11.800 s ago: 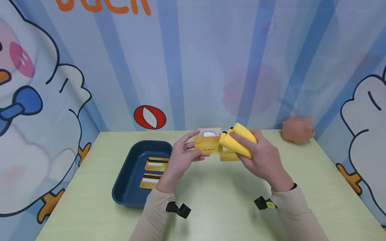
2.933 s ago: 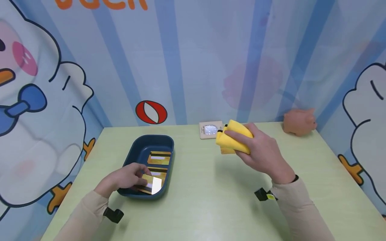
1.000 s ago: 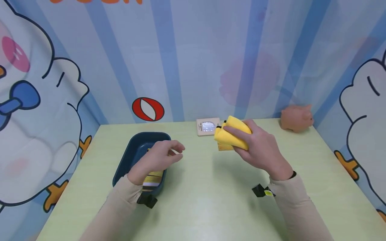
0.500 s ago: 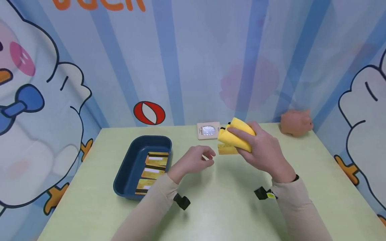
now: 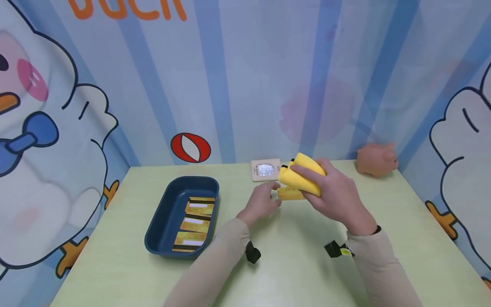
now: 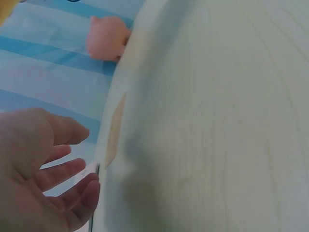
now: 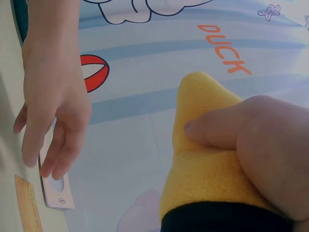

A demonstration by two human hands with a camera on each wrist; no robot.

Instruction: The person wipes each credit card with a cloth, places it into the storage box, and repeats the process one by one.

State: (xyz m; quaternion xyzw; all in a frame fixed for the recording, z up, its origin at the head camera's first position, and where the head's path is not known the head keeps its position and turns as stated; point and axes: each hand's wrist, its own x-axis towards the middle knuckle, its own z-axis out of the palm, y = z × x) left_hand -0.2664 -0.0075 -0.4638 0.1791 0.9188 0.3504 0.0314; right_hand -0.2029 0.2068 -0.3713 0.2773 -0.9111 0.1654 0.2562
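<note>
My right hand grips a folded yellow cloth with a dark edge, held up over the back middle of the table; the right wrist view shows fingers curled round the same cloth. Just below it in the head view is a gold bank card, which lies on the table in the right wrist view. My left hand reaches to the card's left end, thumb and fingers apart, nothing between them. In the left wrist view the fingers of this hand are loosely bent, near the card.
A dark blue tray stands at the left, with three gold cards in a column, stripe side up. Behind my left hand lies a flat beige piece with a shiny window. A pink pig figure stands at the back right.
My left hand held a card by the cloth, then laid it in the tray as the third one. Empty, it has since moved right to the remaining card. The right hand stays nearly still.
</note>
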